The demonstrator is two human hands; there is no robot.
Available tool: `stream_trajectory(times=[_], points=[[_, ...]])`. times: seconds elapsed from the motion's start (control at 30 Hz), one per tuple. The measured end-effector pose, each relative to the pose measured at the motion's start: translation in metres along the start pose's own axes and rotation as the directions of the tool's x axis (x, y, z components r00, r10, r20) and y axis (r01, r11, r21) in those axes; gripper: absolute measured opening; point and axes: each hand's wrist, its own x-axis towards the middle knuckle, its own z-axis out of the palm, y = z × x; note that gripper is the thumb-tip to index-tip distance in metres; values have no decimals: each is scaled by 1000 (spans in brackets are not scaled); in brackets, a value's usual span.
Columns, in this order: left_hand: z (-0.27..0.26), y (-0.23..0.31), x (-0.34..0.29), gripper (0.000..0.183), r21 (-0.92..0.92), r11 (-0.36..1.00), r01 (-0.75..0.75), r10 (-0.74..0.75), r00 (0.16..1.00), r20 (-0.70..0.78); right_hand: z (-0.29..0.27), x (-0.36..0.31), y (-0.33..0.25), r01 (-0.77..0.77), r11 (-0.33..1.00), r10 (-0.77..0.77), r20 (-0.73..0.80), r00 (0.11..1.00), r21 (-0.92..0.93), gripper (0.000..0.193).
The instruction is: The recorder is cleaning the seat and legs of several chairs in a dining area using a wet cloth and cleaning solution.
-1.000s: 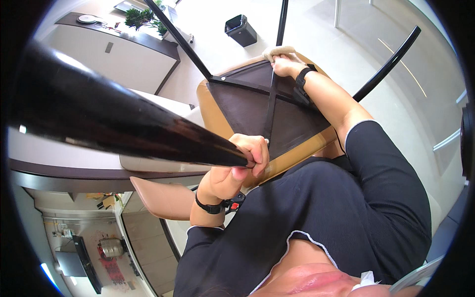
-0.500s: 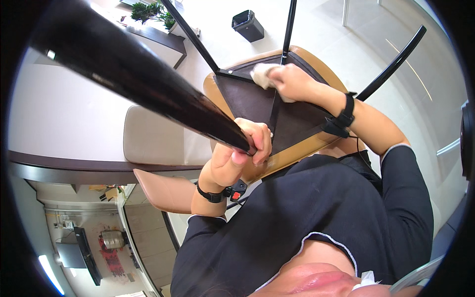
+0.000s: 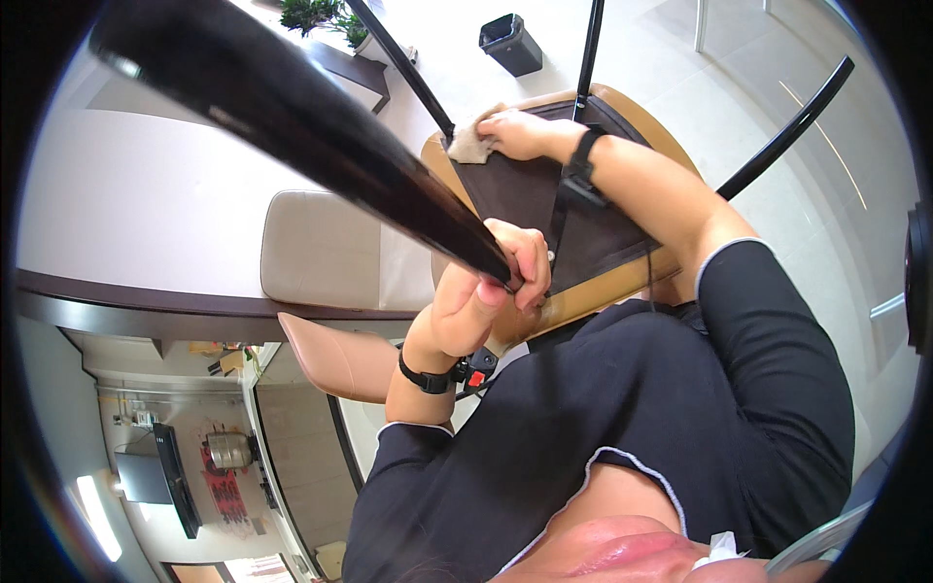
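An upturned chair [image 3: 515, 190] shows its dark underside, tan seat edge and black legs. My left hand [image 3: 468, 313] is closed around the near black chair leg [image 3: 321, 146], which slants up large toward the upper left. Over the far left part of the underside, my right hand [image 3: 522, 134] grips a crumpled beige cloth [image 3: 470, 146]. The cloth lies against the seat corner, at the foot of the far left leg [image 3: 403, 68]. Its fingers are partly hidden by the cloth.
Left of the upturned chair is a white table [image 3: 126, 204] with a dark edge. A beige chair [image 3: 321, 250] and a pinkish chair back [image 3: 335, 360] stand by it. Beyond are a black bin [image 3: 512, 51] and a green plant [image 3: 316, 15].
My right hand has moved left with the cloth, from the middle of the underside to the far left leg's foot. My left hand keeps its hold on the near leg.
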Motion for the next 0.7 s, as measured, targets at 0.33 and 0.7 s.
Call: stream_trajectory(times=[0.33,0.7], points=[[4,-4,-1,43,-48,999,0,-3,998,-64,-48,-170,-22,-73,996,68,-95,993,-53,18],[8,-7,-6,45,-1,1000,-10,9,997,-83,-59,-181,-134,211,964,-230,115,966,159,23]])
